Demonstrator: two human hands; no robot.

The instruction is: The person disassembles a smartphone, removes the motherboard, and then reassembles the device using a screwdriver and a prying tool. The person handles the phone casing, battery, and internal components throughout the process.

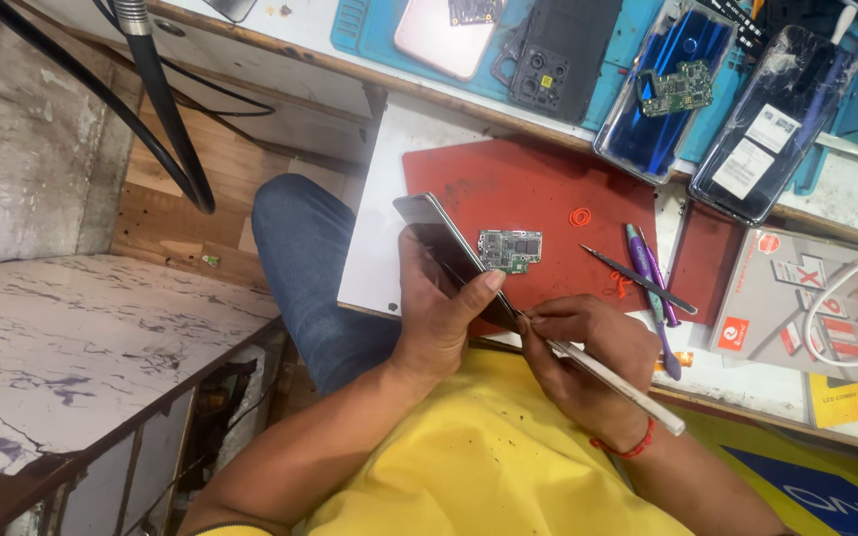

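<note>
My left hand (pixel 436 316) is gripping a dark smartphone (pixel 454 260) edge-on, fingers wrapped behind it and thumb pressing its front face; the phone is tilting up and away from me above the near edge of the red work mat (pixel 533 194). My right hand (pixel 580 355) is closing around a slim white tool (pixel 613 382), fingertips pinching near its tip, which is touching the phone's lower edge. A small green circuit board (pixel 509 250) is lying on the mat just beyond the phone. Black tweezers (pixel 638 280) and a purple-handled tool (pixel 653 293) are lying to the right, at the mat's edge. An orange ring (pixel 580 215) is sitting on the mat farther back.
</note>
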